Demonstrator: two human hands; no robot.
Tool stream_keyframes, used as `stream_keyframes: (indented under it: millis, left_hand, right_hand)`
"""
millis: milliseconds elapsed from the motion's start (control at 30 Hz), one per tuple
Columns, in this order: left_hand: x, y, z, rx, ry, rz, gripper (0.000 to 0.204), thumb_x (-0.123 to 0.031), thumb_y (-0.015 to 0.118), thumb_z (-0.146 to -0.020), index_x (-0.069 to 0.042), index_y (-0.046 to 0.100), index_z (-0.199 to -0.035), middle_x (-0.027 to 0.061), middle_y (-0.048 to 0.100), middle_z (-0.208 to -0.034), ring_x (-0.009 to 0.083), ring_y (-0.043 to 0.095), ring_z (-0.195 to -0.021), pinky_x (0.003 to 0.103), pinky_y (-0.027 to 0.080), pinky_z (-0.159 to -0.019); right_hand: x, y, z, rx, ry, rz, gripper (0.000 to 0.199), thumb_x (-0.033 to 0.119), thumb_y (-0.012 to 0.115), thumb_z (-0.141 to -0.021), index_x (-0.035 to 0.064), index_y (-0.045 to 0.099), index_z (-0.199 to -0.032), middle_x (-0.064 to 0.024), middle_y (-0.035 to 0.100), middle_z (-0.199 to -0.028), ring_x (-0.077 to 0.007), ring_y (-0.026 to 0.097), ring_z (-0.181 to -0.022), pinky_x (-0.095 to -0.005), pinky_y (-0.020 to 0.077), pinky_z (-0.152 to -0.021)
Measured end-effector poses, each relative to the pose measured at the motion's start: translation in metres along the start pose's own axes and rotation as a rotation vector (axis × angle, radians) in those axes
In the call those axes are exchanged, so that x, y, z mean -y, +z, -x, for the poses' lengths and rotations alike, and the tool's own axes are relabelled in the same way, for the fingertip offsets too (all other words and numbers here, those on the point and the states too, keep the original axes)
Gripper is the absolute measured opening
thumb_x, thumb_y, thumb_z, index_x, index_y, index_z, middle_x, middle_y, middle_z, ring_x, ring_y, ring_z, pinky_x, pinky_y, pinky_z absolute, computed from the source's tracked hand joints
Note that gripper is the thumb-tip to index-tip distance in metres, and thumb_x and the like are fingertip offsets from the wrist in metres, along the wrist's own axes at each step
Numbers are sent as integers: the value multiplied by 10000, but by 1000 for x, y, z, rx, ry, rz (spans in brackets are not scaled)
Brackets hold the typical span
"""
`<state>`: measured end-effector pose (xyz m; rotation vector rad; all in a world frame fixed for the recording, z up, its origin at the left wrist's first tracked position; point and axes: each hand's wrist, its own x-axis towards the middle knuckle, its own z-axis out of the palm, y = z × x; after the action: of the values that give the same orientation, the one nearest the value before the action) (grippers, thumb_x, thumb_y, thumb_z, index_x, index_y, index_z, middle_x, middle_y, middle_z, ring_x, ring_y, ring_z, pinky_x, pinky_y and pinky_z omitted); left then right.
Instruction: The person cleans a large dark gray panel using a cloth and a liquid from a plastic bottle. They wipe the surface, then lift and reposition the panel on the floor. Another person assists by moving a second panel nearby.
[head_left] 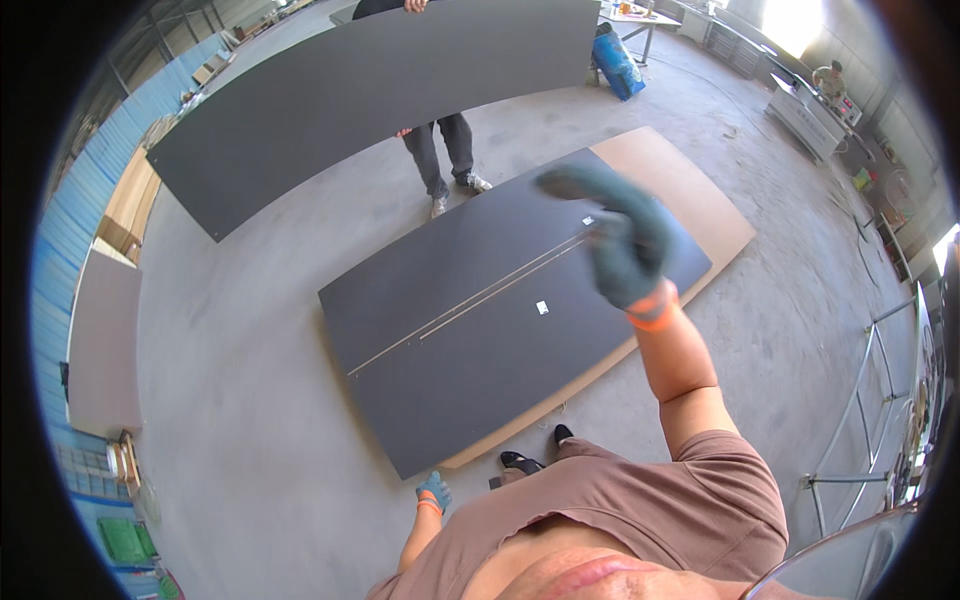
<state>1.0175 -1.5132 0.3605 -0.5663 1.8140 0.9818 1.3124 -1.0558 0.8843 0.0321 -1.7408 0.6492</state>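
My right hand, in a dark teal glove with an orange cuff, is raised over the right part of a stack of panels. It is blurred, but the fingers reach out to the left, apart from the thumb, with nothing seen between them. Low beside the stack's near corner is my left hand, gloved alike, its fingers apart and apparently empty. The dark grey top panel has two thin pale strips lying lengthwise and small white labels on it. Beneath it a tan board sticks out at the right.
Across the stack, another person holds a long dark panel on edge. A blue drum-like container stands at the back. Boards lean along the left wall. A metal frame stands at the right; another person is near a far-right machine.
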Motion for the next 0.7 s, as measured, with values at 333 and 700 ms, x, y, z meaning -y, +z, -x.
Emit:
stream_keyframes:
  millis: [333, 700]
  left_hand:
    - [57, 36, 49, 86, 41, 26, 337, -413, 668, -923, -131, 616, -1099, 80, 654, -1055, 298, 632, -901, 506, 534, -781]
    - [143, 24, 28, 224, -150, 41, 300, -378, 643, -909, -91, 587, -974, 111, 640, -927, 322, 636, -801, 490, 525, -717]
  right_hand:
    - [119, -106, -25, -229, -543, -176, 329, 118, 545, -988, -60, 603, -1258, -166, 708, -1135, -229, 713, -939, -361, 566, -851]
    - [144, -142, -1, -257, -504, -238, 304, 153, 556, -1001, -13, 612, -1250, -130, 717, -1112, -205, 707, -942, -360, 555, -867]
